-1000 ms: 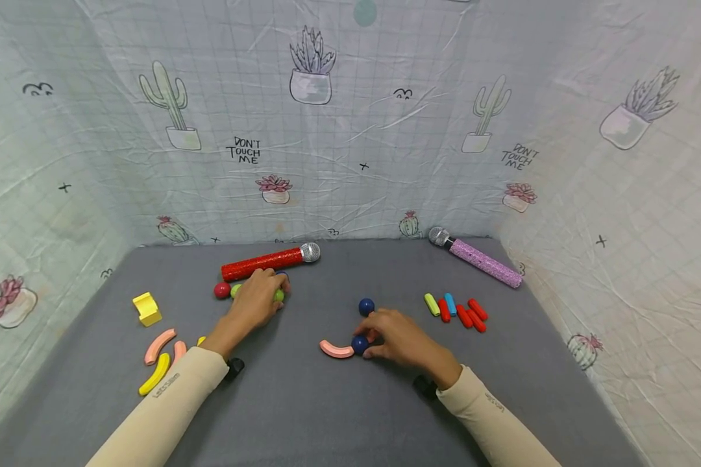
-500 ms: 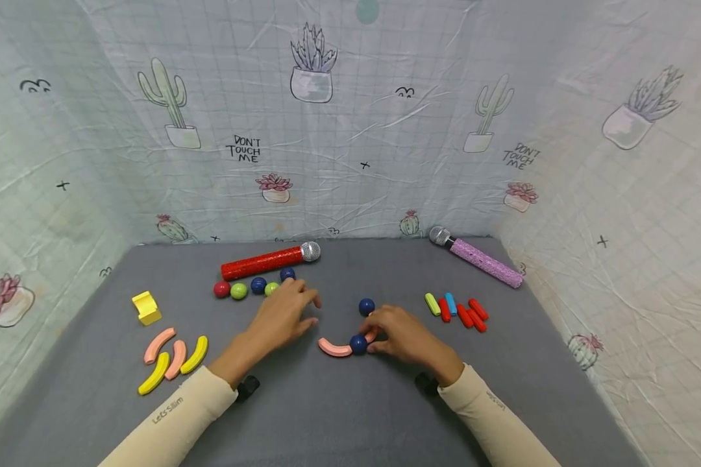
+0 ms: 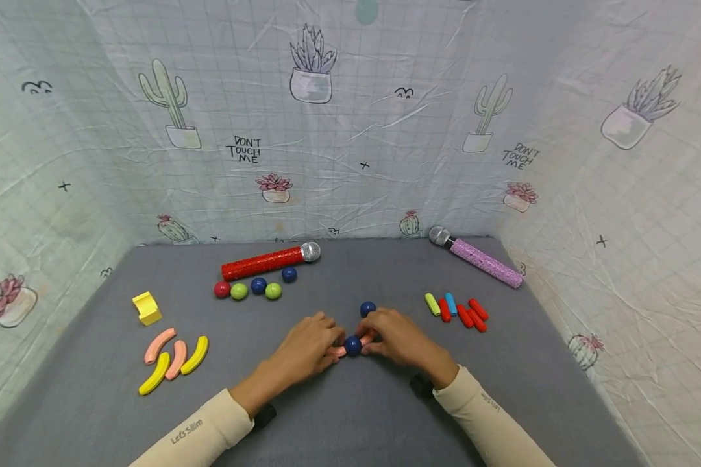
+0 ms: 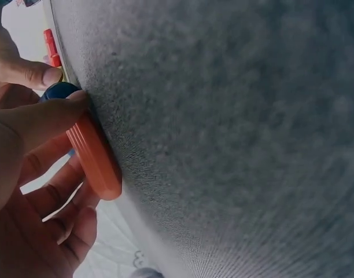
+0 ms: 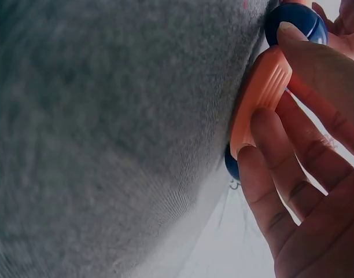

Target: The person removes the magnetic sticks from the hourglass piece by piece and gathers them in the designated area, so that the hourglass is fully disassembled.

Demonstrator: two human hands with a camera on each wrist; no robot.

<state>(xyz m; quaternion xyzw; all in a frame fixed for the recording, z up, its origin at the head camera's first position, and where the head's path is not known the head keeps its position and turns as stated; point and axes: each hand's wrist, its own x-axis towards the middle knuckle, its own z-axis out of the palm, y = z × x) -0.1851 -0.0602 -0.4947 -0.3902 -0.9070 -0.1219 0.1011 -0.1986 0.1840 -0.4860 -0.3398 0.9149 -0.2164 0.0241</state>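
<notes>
My left hand grips a curved pink toy rod, its thumb reaching to the blue ball. A second curved pink rod is held by my right hand, whose thumb also touches that ball. The dark blue ball sits between the two rods, in contact with their inner ends. In the head view my fingers cover much of both rods. Just beyond the right hand lies another blue ball, showing at the far end of the right rod in the right wrist view.
A red glittery microphone lies behind a red ball and several green and blue balls. Left are a yellow block and curved rods. Short straight rods and a purple microphone lie right.
My left hand has left the ball row, moved right and toward me, and taken hold of the left pink rod. The right hand has brought its rod to the blue ball.
</notes>
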